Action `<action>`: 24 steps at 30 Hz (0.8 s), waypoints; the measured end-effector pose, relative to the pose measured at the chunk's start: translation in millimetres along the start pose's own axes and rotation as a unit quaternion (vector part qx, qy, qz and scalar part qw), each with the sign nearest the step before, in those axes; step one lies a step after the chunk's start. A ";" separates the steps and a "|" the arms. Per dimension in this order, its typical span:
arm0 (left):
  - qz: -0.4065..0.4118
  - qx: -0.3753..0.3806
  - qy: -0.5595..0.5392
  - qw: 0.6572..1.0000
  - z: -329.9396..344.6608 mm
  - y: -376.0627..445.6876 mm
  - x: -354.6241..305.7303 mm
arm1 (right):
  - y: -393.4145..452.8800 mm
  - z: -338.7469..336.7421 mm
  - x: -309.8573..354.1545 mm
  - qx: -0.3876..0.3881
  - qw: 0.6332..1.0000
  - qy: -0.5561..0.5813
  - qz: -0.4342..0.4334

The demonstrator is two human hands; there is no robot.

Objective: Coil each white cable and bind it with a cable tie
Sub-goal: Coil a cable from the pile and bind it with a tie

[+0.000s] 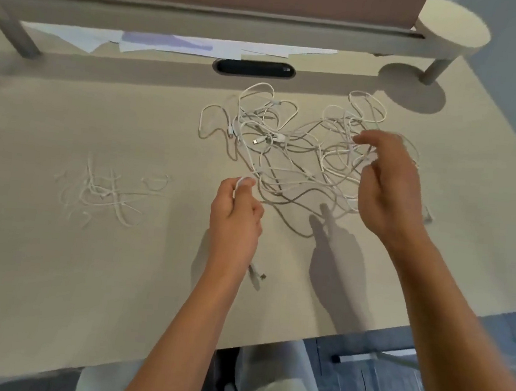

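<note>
White cables, thin, looping tangle on matte beige desk

On the surface, a tangle of white cables lies toward the far edge. The left hand pinches one cable; the right hand grips another strand above the tangle. Loose cable ties lie left.

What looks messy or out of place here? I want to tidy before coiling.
The white cables lie in one tangled heap, none coiled. The cable ties are strewn loosely at the left of the desk. Nothing looks damaged or spilled.
</note>
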State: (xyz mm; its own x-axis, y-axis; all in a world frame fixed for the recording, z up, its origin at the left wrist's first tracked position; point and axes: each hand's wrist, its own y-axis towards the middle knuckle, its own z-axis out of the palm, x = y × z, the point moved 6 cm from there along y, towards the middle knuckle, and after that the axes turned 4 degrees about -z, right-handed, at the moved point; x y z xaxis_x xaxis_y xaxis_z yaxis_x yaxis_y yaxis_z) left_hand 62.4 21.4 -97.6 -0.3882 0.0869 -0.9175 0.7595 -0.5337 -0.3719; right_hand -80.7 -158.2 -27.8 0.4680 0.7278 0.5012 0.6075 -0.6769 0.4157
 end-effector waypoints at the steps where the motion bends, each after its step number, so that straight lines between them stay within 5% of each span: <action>1: 0.004 0.008 -0.009 1.000 -1.1 -3.0 4.5 | -8.7 -4.5 7.0 -0.033 0.999 0.008 -0.010; 5: 0.071 0.082 -0.005 0.994 -5.1 -24.6 12.9 | -52.5 -7.1 34.7 -0.095 0.989 0.024 -0.113; 10: 0.149 0.184 0.152 0.960 -11.7 -64.8 30.0 | -102.1 36.3 50.1 0.109 0.972 -0.003 -0.210; 14: 0.161 0.186 0.175 0.954 -26.0 -93.9 36.0 | -125.1 41.4 52.9 0.151 0.971 0.075 -0.171; 24: 0.218 0.182 0.255 0.924 -42.4 -80.7 31.0 | -105.3 15.6 12.1 0.002 0.985 0.169 0.044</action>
State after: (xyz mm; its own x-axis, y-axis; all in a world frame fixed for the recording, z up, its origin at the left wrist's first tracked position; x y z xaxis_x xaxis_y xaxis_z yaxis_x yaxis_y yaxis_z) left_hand 11.2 102.8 -102.0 0.2802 0.1332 -0.9506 0.5236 -0.8513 0.0351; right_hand -129.0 -76.4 -77.3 0.2796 0.5875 0.7594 0.5761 -0.7354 0.3568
